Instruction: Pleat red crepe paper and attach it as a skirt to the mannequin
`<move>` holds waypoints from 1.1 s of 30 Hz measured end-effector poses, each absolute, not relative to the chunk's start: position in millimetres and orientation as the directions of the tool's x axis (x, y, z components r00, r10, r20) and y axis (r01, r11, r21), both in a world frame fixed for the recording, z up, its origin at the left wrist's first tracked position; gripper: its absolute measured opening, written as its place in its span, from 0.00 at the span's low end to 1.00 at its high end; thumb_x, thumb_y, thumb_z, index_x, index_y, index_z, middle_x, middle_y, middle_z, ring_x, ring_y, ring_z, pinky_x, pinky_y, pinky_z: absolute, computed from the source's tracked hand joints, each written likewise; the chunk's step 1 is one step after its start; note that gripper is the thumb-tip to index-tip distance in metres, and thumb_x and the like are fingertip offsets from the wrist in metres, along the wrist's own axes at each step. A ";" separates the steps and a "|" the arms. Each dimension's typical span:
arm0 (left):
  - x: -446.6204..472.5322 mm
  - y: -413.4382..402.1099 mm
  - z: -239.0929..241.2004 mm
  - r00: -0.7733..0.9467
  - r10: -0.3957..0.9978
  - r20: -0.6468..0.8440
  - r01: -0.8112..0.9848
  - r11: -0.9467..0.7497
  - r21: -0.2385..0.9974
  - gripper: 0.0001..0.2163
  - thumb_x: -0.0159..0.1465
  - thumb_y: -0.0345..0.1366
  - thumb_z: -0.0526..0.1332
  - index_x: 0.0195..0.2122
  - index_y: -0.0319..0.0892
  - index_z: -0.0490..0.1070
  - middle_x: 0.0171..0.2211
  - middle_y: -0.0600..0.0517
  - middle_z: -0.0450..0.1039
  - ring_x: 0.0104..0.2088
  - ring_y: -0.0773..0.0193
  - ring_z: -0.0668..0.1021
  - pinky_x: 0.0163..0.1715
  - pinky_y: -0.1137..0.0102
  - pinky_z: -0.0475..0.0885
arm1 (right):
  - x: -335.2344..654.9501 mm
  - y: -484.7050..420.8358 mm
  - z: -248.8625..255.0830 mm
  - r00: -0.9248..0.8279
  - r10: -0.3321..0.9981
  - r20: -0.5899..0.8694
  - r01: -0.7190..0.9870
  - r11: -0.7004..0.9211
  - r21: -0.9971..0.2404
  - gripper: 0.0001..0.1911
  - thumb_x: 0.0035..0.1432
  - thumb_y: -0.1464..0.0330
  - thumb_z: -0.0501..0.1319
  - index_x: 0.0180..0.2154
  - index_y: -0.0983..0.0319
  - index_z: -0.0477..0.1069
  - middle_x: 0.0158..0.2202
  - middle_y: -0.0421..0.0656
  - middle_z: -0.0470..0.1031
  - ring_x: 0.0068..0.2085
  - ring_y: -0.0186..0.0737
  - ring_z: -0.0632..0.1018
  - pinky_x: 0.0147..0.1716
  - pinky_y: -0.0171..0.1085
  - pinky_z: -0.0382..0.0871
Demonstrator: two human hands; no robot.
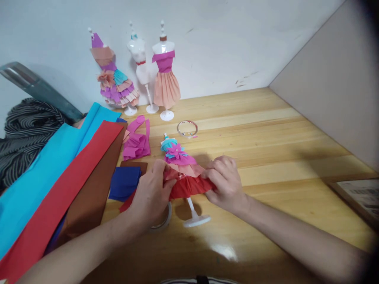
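A small dress-form mannequin (193,219) leans to the left on its white base between my hands. Teal and pink paper cover its bodice, with a pink paper flower (176,151) at the chest. Peach layers lie over a red crepe paper skirt (189,187). My left hand (152,193) is closed, pinching the red paper at the left side, and a red strip trails out behind it. On the right side my right hand (223,182) pinches the other edge of the red paper and the peach layer. Both sets of fingertips are partly hidden.
Three mannequins stand along the wall, one in a peach skirt (167,90). Red paper (68,189), teal paper (44,173) and a blue folded square (124,183) lie left, near pink scraps (136,146). A tape roll (164,221) and a ring (187,129) rest on the table.
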State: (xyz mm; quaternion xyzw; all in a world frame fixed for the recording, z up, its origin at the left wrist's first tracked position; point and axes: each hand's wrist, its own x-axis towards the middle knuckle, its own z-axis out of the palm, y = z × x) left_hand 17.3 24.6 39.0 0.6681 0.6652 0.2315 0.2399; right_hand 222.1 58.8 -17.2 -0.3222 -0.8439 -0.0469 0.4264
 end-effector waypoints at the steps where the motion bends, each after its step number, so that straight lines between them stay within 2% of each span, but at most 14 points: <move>1: 17.1 24.4 38.2 0.006 1.000 0.000 0.781 -0.004 0.624 0.09 0.60 0.30 0.62 0.31 0.45 0.60 0.25 0.58 0.65 0.25 0.65 0.70 0.28 0.72 0.60 | 222.1 58.9 -17.6 -0.425 0.508 0.749 0.585 0.786 -0.201 0.09 0.55 0.77 0.57 0.32 0.58 0.62 0.29 0.42 0.68 0.32 0.42 0.65 0.34 0.44 0.59; 5: 15.5 24.2 35.6 -0.011 1.000 0.010 0.771 0.002 0.636 0.10 0.59 0.30 0.62 0.27 0.43 0.59 0.24 0.58 0.63 0.25 0.67 0.67 0.27 0.73 0.58 | 222.4 59.2 -19.1 -0.413 0.519 0.749 0.579 0.784 -0.224 0.09 0.53 0.78 0.57 0.32 0.58 0.62 0.28 0.42 0.68 0.32 0.42 0.66 0.34 0.43 0.58; 8: 12.9 25.4 33.8 -0.033 0.998 -0.045 0.717 0.055 0.695 0.11 0.58 0.31 0.62 0.24 0.43 0.59 0.21 0.60 0.61 0.22 0.68 0.65 0.25 0.74 0.57 | 223.2 59.1 -20.1 -0.418 0.517 0.747 0.574 0.787 -0.224 0.09 0.53 0.78 0.57 0.32 0.58 0.62 0.28 0.42 0.68 0.32 0.43 0.65 0.34 0.44 0.58; 11: 9.4 27.2 30.5 -0.077 0.989 -0.124 0.608 0.145 0.780 0.11 0.57 0.35 0.63 0.25 0.43 0.59 0.19 0.61 0.59 0.21 0.69 0.64 0.23 0.74 0.56 | 223.8 59.1 -20.6 -0.415 0.524 0.744 0.574 0.785 -0.233 0.08 0.52 0.77 0.57 0.31 0.58 0.63 0.28 0.43 0.68 0.32 0.43 0.66 0.34 0.44 0.58; 14: 6.9 28.3 27.2 -0.099 0.985 -0.142 0.545 0.173 0.821 0.10 0.56 0.37 0.64 0.28 0.43 0.61 0.18 0.62 0.59 0.20 0.70 0.64 0.23 0.75 0.56 | 223.4 58.9 -20.0 -0.407 0.529 0.745 0.571 0.783 -0.245 0.08 0.52 0.77 0.57 0.31 0.58 0.63 0.28 0.43 0.68 0.32 0.43 0.66 0.34 0.44 0.58; 17: 6.8 29.4 26.8 -0.098 0.990 -0.100 0.584 0.139 0.800 0.08 0.56 0.35 0.64 0.35 0.42 0.67 0.18 0.63 0.57 0.20 0.70 0.64 0.23 0.75 0.56 | 222.3 58.2 -19.2 -0.402 0.533 0.744 0.570 0.782 -0.252 0.08 0.52 0.78 0.57 0.31 0.58 0.64 0.28 0.42 0.68 0.32 0.43 0.66 0.33 0.44 0.59; 22: 10.0 31.2 30.8 -0.073 0.994 -0.086 0.642 0.113 0.758 0.14 0.57 0.29 0.63 0.45 0.42 0.72 0.19 0.63 0.56 0.22 0.69 0.64 0.25 0.74 0.57 | 221.4 56.0 -20.9 -0.400 0.533 0.746 0.570 0.782 -0.253 0.09 0.53 0.78 0.58 0.35 0.59 0.66 0.30 0.44 0.69 0.33 0.44 0.67 0.34 0.45 0.60; 29: 9.9 30.1 27.6 -0.043 0.999 0.019 0.697 0.016 0.717 0.14 0.56 0.24 0.62 0.42 0.42 0.76 0.22 0.59 0.63 0.23 0.68 0.65 0.29 0.74 0.62 | 223.3 56.5 -25.3 -0.447 0.566 0.692 0.583 0.772 -0.255 0.21 0.52 0.75 0.58 0.49 0.60 0.67 0.36 0.47 0.72 0.36 0.47 0.70 0.36 0.46 0.63; 33: 8.6 30.7 25.6 -0.043 0.998 0.036 0.699 0.005 0.715 0.14 0.55 0.22 0.62 0.40 0.41 0.77 0.23 0.58 0.67 0.24 0.68 0.67 0.30 0.73 0.65 | 227.0 52.1 -17.6 -0.507 0.553 0.661 0.466 0.821 -0.329 0.24 0.51 0.72 0.57 0.52 0.62 0.65 0.43 0.52 0.73 0.42 0.52 0.73 0.41 0.53 0.66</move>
